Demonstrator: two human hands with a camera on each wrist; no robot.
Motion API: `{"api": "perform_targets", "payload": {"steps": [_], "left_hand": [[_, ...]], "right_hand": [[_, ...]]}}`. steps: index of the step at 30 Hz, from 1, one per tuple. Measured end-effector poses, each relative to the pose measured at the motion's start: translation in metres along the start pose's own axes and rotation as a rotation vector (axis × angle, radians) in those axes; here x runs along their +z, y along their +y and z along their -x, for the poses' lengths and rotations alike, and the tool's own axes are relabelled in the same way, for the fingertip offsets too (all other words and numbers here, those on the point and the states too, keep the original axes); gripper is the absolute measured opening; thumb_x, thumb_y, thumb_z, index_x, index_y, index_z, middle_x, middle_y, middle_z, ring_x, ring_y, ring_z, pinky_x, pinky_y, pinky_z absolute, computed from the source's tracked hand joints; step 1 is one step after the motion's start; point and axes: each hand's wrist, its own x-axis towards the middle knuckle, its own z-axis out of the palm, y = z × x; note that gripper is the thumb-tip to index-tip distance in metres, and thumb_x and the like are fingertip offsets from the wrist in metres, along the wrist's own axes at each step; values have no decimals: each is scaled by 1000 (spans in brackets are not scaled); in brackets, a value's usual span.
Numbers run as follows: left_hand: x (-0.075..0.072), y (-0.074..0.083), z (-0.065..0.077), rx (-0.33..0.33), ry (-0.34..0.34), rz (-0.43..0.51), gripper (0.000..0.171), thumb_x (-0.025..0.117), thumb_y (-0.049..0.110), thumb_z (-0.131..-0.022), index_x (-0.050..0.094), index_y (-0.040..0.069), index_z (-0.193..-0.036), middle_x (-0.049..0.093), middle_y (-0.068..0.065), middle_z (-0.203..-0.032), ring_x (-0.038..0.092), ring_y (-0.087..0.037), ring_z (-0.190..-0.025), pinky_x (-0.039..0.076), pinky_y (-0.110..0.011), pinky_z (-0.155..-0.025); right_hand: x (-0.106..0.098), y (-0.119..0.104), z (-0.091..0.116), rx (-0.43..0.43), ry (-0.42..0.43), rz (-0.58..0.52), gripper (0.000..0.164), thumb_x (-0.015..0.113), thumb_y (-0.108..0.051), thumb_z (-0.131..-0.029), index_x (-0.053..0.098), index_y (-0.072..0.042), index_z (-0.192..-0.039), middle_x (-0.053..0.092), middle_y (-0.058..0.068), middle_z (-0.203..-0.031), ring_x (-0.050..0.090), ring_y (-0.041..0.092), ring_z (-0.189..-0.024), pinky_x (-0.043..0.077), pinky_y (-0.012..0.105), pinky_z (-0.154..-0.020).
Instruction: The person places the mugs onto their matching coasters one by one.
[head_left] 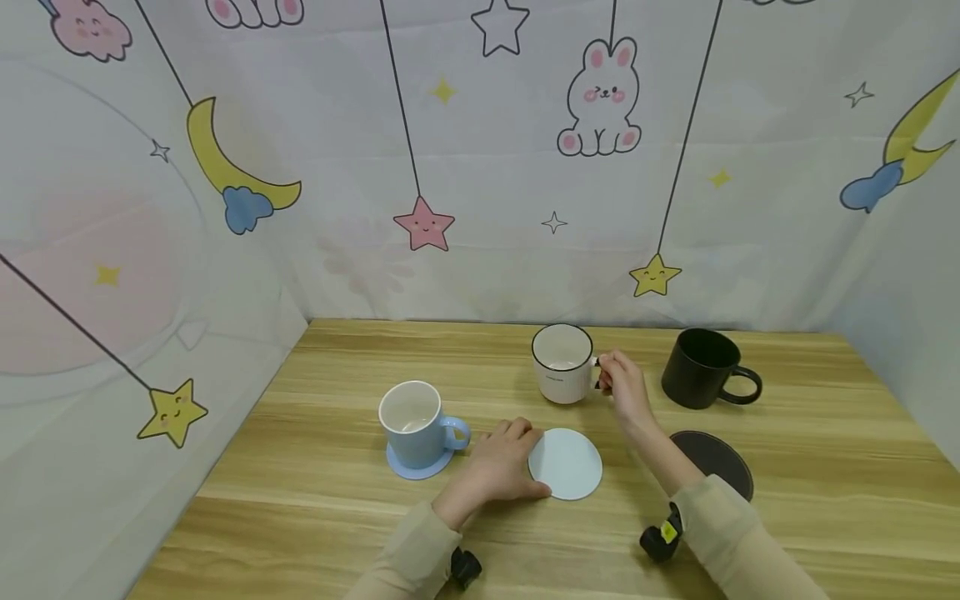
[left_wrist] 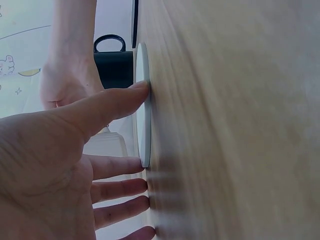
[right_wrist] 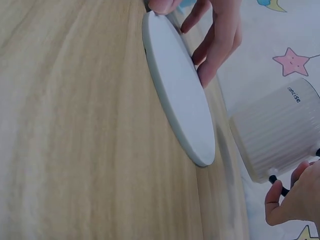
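From my remote end I count three coasters: my left hand (head_left: 498,463) pinches the white coaster (head_left: 567,464) at its rim, my right forearm (head_left: 666,454) partly hides a dark coaster (head_left: 716,460), and a blue coaster (head_left: 418,473) lies left of both hands. Of three mugs, a blue mug (head_left: 417,435) stands on that; farther, my right hand (head_left: 626,388) pinches the white mug (head_left: 564,377) by its handle, one black mug (head_left: 693,371) to its right.

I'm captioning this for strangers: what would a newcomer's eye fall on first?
Probably the white mug near the back of the table, gripped by the right hand. In front of it, the left hand holds a white coaster by its edge. The blue mug on its blue coaster stands out at left, the black mug at right.
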Motion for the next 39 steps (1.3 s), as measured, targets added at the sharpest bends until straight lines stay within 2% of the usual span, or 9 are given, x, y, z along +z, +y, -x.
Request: {"api": "perform_targets", "payload": {"steps": [9, 14, 21, 33, 39], "left_hand": [[-1, 0, 0, -6, -4, 13, 76, 78, 50, -73, 53, 14, -136, 52, -2, -128, 49, -20, -120, 45, -44, -91], [-3, 0, 0, 3, 4, 0, 76, 78, 50, -73, 53, 13, -135, 52, -3, -130, 49, -21, -121, 46, -45, -92], [-7, 0, 1, 7, 9, -3, 76, 78, 49, -74, 53, 12, -135, 53, -3, -131, 49, -22, -122, 46, -45, -92], [-4, -1, 1, 8, -5, 3, 77, 77, 51, -74, 52, 13, -137, 52, -3, -132, 48, -22, -123, 45, -45, -94], [-4, 0, 1, 13, 2, -6, 76, 77, 51, -74, 54, 12, -135, 52, -2, -130, 49, -22, -121, 45, -45, -92]], "right_hand": [[-1, -1, 10, 4, -12, -16, 33, 41, -11, -100, 34, -9, -68, 31, -2, -61, 37, 14, -60, 36, 30, -63], [-3, -2, 14, 31, -1, -44, 34, 42, -12, -100, 37, -11, -67, 32, -2, -61, 36, 13, -60, 35, 29, -65], [-4, -3, 21, 25, 3, -93, 34, 42, -9, -99, 37, -12, -66, 32, -4, -59, 37, 11, -60, 34, 28, -65], [-10, 0, 36, 18, -33, -167, 34, 38, -8, -99, 36, -13, -65, 31, -4, -60, 36, 10, -60, 32, 29, -67], [-14, -1, 44, 8, -53, -165, 34, 36, -8, -100, 33, -12, -66, 28, -3, -61, 35, 10, -61, 31, 29, -68]]}}
